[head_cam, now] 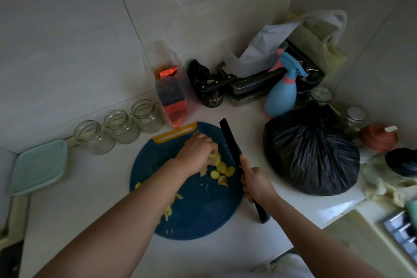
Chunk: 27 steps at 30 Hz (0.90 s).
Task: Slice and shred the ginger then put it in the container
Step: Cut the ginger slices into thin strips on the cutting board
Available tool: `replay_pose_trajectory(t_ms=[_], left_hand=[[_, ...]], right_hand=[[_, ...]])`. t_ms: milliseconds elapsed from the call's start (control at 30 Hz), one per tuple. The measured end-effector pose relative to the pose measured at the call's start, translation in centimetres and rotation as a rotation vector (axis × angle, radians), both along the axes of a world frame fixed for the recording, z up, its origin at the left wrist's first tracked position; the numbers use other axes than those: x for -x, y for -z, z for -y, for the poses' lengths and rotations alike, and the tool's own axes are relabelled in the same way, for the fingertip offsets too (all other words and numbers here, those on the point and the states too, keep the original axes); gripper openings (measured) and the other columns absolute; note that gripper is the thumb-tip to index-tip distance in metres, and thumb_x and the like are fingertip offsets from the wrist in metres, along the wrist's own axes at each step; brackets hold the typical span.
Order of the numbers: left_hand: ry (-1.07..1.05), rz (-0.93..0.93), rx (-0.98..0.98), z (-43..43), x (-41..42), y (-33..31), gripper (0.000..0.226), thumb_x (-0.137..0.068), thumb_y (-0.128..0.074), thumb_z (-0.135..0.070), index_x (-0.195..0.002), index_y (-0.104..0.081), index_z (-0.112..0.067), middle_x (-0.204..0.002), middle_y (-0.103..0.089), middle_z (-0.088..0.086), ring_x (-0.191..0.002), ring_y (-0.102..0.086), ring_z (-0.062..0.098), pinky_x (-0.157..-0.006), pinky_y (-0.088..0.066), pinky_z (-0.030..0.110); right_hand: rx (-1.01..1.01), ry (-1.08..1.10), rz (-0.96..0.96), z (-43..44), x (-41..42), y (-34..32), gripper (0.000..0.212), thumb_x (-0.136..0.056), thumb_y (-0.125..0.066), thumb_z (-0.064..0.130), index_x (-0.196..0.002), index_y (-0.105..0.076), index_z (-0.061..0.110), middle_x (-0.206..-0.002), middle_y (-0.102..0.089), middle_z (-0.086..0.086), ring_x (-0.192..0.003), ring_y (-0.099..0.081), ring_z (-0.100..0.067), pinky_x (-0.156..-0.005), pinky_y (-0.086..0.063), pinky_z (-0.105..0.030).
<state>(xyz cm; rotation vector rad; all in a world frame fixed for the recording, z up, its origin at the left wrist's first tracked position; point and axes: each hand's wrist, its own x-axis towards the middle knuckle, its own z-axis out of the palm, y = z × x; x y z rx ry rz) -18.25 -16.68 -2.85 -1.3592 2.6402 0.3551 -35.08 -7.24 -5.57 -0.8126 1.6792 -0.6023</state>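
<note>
The left hand (196,152) pinched ginger (214,157) on the cutting board (198,210); beside it, the right hand (256,181) gripped the knife (230,142).

A single head-worn camera looks steeply down and forward from above the white counter (90,221), close over the blue cutting board (203,210) at frame centre (the wide lens bends the tiled corner walls (67,40)).

Bare counter (90,214) lies open at lower left, between the teal container (38,165) and the cutting board (203,214). A bulky black bag (311,153) crowds the board's right side. Three jars (121,126) and a red pouch (173,97) line its upper edge.
</note>
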Motion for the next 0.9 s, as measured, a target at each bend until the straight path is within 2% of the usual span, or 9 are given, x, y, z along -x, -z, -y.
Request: replay_pose_trajectory(t_ms=[100,133,300,433,500,567,667,767,900], left_hand=[[0.033,-0.047,0.030,0.1,-0.1,0.2,0.031,-0.086,-0.066,-0.031,-0.114,-0.066,-0.016,-0.123,-0.057,0.001,-0.126,-0.037,0.019,-0.111,-0.008,0.025],[0.036,-0.087,0.039,0.0,-0.2,0.3,0.029,-0.087,-0.065,-0.030,-0.112,-0.068,-0.015,-0.122,-0.057,0.001,-0.125,-0.038,0.020,-0.111,-0.010,0.024],[-0.089,-0.336,0.015,-1.2,-0.1,0.3,0.023,-0.092,-0.061,-0.024,-0.109,-0.071,-0.012,-0.112,-0.061,0.003,-0.107,-0.054,0.019,-0.092,-0.041,0.032],[-0.068,-0.482,0.093,-2.4,0.4,1.5,0.015,-0.086,-0.066,-0.008,-0.099,-0.075,-0.007,-0.099,-0.069,0.007,-0.087,-0.065,0.022,-0.078,-0.046,0.023],[-0.028,-0.472,0.088,-2.8,0.4,2.3,0.017,-0.081,-0.066,-0.001,-0.094,-0.076,-0.006,-0.096,-0.071,0.009,-0.085,-0.067,0.024,-0.076,-0.050,0.022],[0.051,-0.421,0.093,-3.0,0.0,3.0,0.025,-0.071,-0.068,0.004,-0.092,-0.076,-0.005,-0.096,-0.072,0.011,-0.083,-0.070,0.025,-0.072,-0.058,0.030],[0.133,-0.377,0.124,-3.5,-0.8,3.5,0.037,-0.066,-0.075,0.007,-0.101,-0.074,-0.005,-0.103,-0.071,0.011,-0.090,-0.070,0.026,-0.076,-0.056,0.032],[0.138,-0.390,0.094,-3.6,-1.1,3.2,0.040,-0.075,-0.076,-0.003,-0.114,-0.068,-0.007,-0.111,-0.066,0.007,-0.099,-0.065,0.025,-0.083,-0.055,0.033],[0.148,-0.369,0.124,-3.1,-0.5,3.1,0.033,-0.079,-0.071,-0.018,-0.111,-0.070,-0.010,-0.103,-0.065,0.005,-0.089,-0.065,0.025,-0.067,-0.056,0.033]], right_hand=[[0.004,0.002,0.004,0.0,0.1,-0.1,0.062,-0.090,-0.032,0.071,-0.065,-0.044,0.016,-0.052,-0.043,0.000,-0.040,-0.040,-0.014,-0.041,-0.034,-0.022],[0.004,0.005,0.006,0.0,0.1,-0.1,0.062,-0.090,-0.032,0.071,-0.065,-0.044,0.016,-0.052,-0.043,0.000,-0.040,-0.040,-0.014,-0.040,-0.034,-0.022],[0.001,0.001,0.029,0.1,0.3,0.0,0.061,-0.091,-0.031,0.070,-0.066,-0.043,0.017,-0.053,-0.043,0.000,-0.042,-0.040,-0.014,-0.041,-0.035,-0.023],[-0.012,0.011,0.032,0.0,0.3,0.0,0.061,-0.091,-0.030,0.071,-0.065,-0.042,0.017,-0.052,-0.042,0.000,-0.040,-0.039,-0.013,-0.041,-0.034,-0.022],[-0.016,0.023,0.041,0.0,0.2,0.0,0.061,-0.091,-0.031,0.071,-0.063,-0.041,0.017,-0.052,-0.041,0.000,-0.039,-0.038,-0.013,-0.040,-0.033,-0.021],[-0.015,0.032,0.049,0.0,0.2,-0.1,0.061,-0.091,-0.032,0.070,-0.063,-0.040,0.017,-0.051,-0.040,0.000,-0.037,-0.038,-0.013,-0.039,-0.032,-0.020],[-0.014,0.031,0.065,0.0,0.3,-0.2,0.060,-0.091,-0.032,0.069,-0.063,-0.040,0.017,-0.051,-0.040,0.001,-0.037,-0.037,-0.012,-0.039,-0.032,-0.019],[-0.013,0.039,0.079,0.0,0.3,-0.2,0.060,-0.091,-0.033,0.069,-0.064,-0.040,0.016,-0.051,-0.040,0.001,-0.037,-0.037,-0.012,-0.039,-0.032,-0.019],[-0.005,0.051,0.080,0.0,0.3,-0.2,0.062,-0.091,-0.033,0.070,-0.063,-0.041,0.016,-0.049,-0.040,0.001,-0.037,-0.038,-0.013,-0.039,-0.033,-0.020]])
